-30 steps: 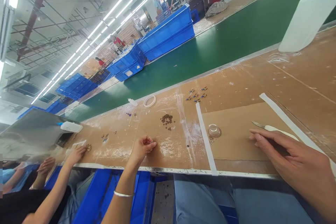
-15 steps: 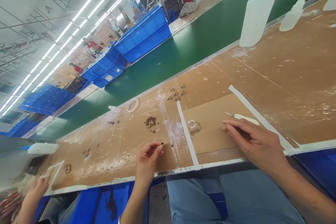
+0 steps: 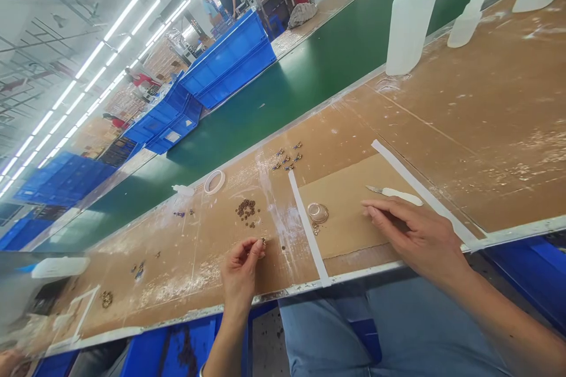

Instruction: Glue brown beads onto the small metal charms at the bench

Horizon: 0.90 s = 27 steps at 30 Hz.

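My left hand [image 3: 241, 268] is closed in a pinch on a small dark metal piece [image 3: 264, 241] just above the table. A similar loose piece [image 3: 283, 248] lies to its right. A pile of small brown round pieces [image 3: 246, 210] sits beyond that hand. My right hand [image 3: 411, 227] hovers over the cardboard sheet [image 3: 349, 185], fingers loosely stretched and nothing visible in them. Just beyond its fingers lies a small knife with a white handle [image 3: 401, 195]. Left of the knife is a small round clear dish [image 3: 317, 212], with tiny gold-coloured pieces [image 3: 315, 229] beside it.
Several small blue-and-gold parts [image 3: 286, 158] lie beyond the cardboard. A tape roll [image 3: 214, 182] and small white bottle [image 3: 183, 190] are farther left. A large white bottle [image 3: 411, 23] stands by the green conveyor [image 3: 322, 62]. Another person's hand [image 3: 9, 360] shows at lower left.
The view has shifted slightly, moving most things left in it. My left hand still pinches the small piece, and my right stays by the knife. The other person's hand has moved mostly out of view.
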{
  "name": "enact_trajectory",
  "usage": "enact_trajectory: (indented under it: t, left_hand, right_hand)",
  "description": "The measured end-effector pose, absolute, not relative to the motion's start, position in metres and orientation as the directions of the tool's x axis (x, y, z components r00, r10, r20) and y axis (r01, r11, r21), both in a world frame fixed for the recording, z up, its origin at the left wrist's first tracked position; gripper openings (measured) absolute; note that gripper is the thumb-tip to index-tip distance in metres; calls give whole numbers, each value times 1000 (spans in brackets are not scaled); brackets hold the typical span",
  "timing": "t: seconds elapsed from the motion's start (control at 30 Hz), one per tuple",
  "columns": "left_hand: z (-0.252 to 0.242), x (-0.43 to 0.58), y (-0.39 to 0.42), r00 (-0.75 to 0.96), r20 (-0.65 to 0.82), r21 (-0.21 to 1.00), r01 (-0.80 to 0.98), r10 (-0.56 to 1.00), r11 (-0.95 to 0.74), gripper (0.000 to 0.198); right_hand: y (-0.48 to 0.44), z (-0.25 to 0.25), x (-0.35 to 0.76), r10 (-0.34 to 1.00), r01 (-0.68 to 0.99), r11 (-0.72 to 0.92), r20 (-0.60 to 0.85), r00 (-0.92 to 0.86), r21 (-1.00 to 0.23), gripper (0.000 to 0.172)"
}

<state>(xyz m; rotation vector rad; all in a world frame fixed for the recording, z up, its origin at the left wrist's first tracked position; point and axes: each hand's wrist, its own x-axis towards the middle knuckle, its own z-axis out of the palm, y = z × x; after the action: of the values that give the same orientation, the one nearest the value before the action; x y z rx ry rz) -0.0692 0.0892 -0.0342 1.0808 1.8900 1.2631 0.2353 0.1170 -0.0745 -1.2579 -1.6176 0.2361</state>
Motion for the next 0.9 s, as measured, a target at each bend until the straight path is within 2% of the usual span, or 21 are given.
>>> enact_trajectory:
  t: [0.13,0.27,0.6,0.9]
  left_hand:
    - [-35,-73,90,-512,-45,925,302,858,229,35]
    - [-27,-67,88,-493,-51,935,283,869,215,32]
    - [-11,-38,97,-215,125,831,556,969,16,18]
    - [-4,-17,116,-139,73,800,599,988,25,24]
  right_hand:
    - [118,-77,235,797,604,438,598,81,-666,13]
    - [120,-78,235,785,612,450,614,77,-651,13]
    - [125,-73,233,741,567,517,666,79,-642,15]
    - [126,-69,234,745,526,527,661,94,-668,16]
